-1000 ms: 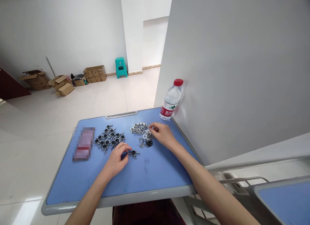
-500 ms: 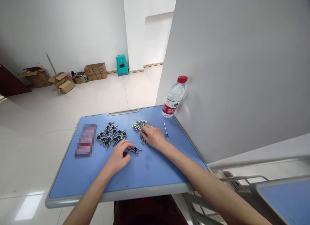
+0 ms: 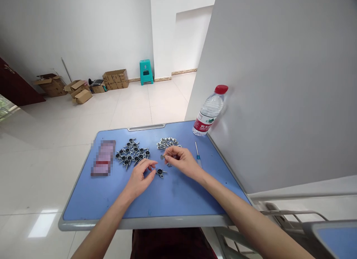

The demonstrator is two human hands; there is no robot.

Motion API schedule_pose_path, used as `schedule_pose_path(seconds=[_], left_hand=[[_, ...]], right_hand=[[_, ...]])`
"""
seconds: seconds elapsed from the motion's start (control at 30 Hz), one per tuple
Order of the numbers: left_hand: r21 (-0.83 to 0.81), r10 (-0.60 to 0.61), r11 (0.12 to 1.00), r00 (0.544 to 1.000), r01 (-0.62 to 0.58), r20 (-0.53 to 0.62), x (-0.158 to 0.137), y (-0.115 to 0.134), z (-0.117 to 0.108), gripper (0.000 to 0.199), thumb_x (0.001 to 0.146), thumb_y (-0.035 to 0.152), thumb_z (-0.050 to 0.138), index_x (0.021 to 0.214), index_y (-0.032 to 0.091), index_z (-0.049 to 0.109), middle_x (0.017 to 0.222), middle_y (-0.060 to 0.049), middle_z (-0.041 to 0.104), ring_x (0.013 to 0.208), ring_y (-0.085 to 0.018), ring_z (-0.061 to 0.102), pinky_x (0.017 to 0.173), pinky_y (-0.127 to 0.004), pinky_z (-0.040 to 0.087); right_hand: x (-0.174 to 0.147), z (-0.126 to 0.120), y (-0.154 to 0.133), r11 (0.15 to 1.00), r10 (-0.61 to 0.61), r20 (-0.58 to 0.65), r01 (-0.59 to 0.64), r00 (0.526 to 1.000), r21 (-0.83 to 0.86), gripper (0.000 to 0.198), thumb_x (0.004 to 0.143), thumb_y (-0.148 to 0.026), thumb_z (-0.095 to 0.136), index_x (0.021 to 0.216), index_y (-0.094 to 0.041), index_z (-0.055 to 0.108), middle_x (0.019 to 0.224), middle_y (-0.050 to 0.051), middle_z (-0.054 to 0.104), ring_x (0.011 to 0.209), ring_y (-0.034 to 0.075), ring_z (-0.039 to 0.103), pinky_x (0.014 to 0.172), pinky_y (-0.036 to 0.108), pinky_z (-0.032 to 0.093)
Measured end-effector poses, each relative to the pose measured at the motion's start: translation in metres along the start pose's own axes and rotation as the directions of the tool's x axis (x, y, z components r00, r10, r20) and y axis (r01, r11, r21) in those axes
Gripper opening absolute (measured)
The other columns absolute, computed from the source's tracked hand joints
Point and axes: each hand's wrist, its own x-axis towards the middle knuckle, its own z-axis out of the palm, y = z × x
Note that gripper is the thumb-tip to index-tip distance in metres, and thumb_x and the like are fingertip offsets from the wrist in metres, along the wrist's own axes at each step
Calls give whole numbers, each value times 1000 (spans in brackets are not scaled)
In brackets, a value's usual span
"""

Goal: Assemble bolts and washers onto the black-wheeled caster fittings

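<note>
Right hand (image 3: 180, 160): thumb and forefinger pinching small metal disc (image 3: 162, 157), held left of the hand, over desk centre; pinch closed.
Left hand (image 3: 141, 176): thumb and fingers parted, thumb tip just beside the single black-topped part; contact can't tell.
Single black-topped part (image 3: 160, 172): on desk, right of left thumb; long axis roughly left-right, one stub pointing right, ring lug pointing near.
Small bright pieces (image 3: 169, 164): by right fingers, partly hidden.
Metal loops (image 3: 167, 142): bunched on far side of right hand.
Black-topped cluster (image 3: 132, 152): left of centre, far side of left hand; stubs pointing mixed ways.
Screwdriver (image 3: 198, 157): right of right hand, shaft pointing far and slightly left, handle near.
Purple item (image 3: 104, 154): desk left, pixelated, long axis near-far.
Bottle (image 3: 208, 114): far right of desk by grey partition, red cap on, clear liquid inside, level unclear.
Cardboard boxes (image 3: 115, 79): on floor, far left; one small box has a dark object at its top, other contents can't tell.
Change vs half second ago: right hand was down among the small pieces, now shows the disc; screwdriver still lying at right.
</note>
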Motion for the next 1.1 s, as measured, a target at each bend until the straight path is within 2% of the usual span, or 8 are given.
schedule_pose_path(seconds=[0.1,0.3,0.4,0.6,0.7,0.8,0.93,1.1], left_hand=[[-55,-24,998,1000,23,-13,0,-2,1,23,92,31,52,107,18,62,90,-4,65,81,-17,59,74,-28,48],[-186,-59,981,998,56,-8,0,-4,3,22,92,33,53,97,16,65,83,-4,69,77,-17,64,71,-28,50],[-152,-38,988,998,30,-49,0,-6,3,21,90,34,56,93,16,67,83,-5,68,77,-17,62,73,-29,50],[-43,41,998,997,-44,-59,0,-4,4,11,89,25,55,91,19,65,86,-4,66,81,-18,60,75,-30,48],[119,47,992,998,-43,-32,-2,0,4,8,87,21,56,94,22,61,94,-3,64,89,-20,58,83,-34,46],[220,34,975,999,-35,6,-2,1,5,16,84,21,62,100,22,59,99,-2,63,94,-21,56,86,-35,44],[255,33,966,997,-51,74,-1,-2,9,13,86,19,62,99,22,59,96,-2,63,92,-20,56,82,-34,43],[286,44,956,995,-68,87,0,-2,11,6,91,22,55,94,21,61,91,-2,63,88,-20,56,79,-34,42]], right_hand=[[-6,10,-7,988,1,65,-11,998,154,11,81,-26,53,77,-18,59,66,-1,61,55,10,50,52,21,38],[-12,17,-9,999,-8,130,4,991,35,14,80,-20,52,77,-17,65,62,-3,60,49,8,39,50,20,32],[-12,16,-6,999,28,136,-32,990,24,14,83,-23,55,80,-17,67,64,-2,62,52,9,42,50,20,33],[-11,14,4,993,85,132,-95,988,72,12,81,-21,58,86,-19,69,77,1,70,69,15,61,63,24,45],[-12,11,4,996,83,122,-80,989,-25,14,81,-17,57,87,-20,69,80,1,72,73,17,65,66,26,47],[-17,10,3,982,11,139,15,990,-187,18,86,-16,53,81,-22,69,73,-1,71,68,15,64,65,25,45],[-22,14,4,946,-77,130,113,989,-303,16,87,-12,54,79,-19,66,72,2,68,67,16,61,63,25,43],[-25,17,8,908,-105,118,143,987,-393,14,86,-11,56,76,-19,60,75,3,63,69,16,59,61,25,40]])
